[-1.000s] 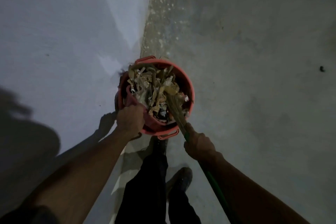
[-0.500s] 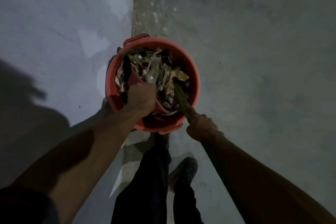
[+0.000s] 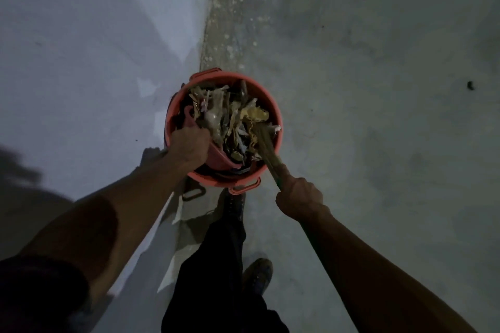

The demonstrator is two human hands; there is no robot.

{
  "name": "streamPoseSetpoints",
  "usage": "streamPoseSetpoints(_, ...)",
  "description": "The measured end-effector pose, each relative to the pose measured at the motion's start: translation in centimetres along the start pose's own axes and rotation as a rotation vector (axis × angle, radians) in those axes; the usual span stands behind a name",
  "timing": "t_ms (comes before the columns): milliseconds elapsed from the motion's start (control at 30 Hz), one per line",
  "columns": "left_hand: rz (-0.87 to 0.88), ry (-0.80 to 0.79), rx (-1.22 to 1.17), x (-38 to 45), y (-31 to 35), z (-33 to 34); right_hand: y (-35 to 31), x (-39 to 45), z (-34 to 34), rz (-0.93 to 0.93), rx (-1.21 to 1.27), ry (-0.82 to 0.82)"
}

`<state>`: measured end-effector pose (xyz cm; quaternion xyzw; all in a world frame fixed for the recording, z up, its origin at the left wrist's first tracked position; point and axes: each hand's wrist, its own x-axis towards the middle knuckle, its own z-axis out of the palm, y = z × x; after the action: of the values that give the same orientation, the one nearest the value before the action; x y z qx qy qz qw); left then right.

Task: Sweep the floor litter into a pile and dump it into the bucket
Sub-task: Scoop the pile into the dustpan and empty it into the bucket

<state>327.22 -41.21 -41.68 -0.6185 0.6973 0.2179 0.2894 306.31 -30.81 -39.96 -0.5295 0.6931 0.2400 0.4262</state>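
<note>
Orange-red plastic fills the middle of the head view: a round bucket (image 3: 274,113) with two loop handles on its rim stands on the grey concrete floor (image 3: 378,89), right where the floor meets a pale painted wall (image 3: 81,48). A speckled strip of rough concrete runs along that joint above the bucket.

Inside the bucket lies a heap of floor litter (image 3: 230,116): dry yellowish leaves, torn paper scraps and bits of clear plastic, piled close to the rim.

The left hand (image 3: 189,143) reaches over the bucket's near-left rim, its fingers curled around a reddish plastic piece, apparently a dustpan (image 3: 217,158), tilted inside the bucket under the litter. How far the pan goes under the heap is hidden.

The right hand (image 3: 299,196) is closed in a fist around the shaft of a straw broom (image 3: 266,146), just outside the bucket's near-right rim. The broom's tan bristles slant up and left into the bucket and touch the litter on its right side.

Below the bucket, a leg in dark trousers (image 3: 216,278) and a dark shoe (image 3: 258,273) stand on the floor. A small dark speck (image 3: 470,85) lies on the concrete near the right edge, well apart from the bucket.
</note>
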Motion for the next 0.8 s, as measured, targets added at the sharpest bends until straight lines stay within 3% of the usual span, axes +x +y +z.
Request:
streamPoseSetpoints(200,0.062,0.139,0.119,-5.2,-1.5,0.4,1.7,-7.0,0.3,-0.005,-0.065,0.137)
streamPoseSetpoints(400,0.116,0.277,0.185,-7.2,-1.8,-0.2,1.4,-8.5,1.2,-0.064,0.102,0.127)
streamPoseSetpoints(667,0.194,0.115,0.214,-0.9,-0.6,2.6,-2.0,-1.8,3.3,-0.074,0.196,-0.022)
streamPoseSetpoints(800,0.239,0.140,0.256,2.7,0.3,4.2,-2.8,2.5,4.2,-0.047,0.199,-0.082)
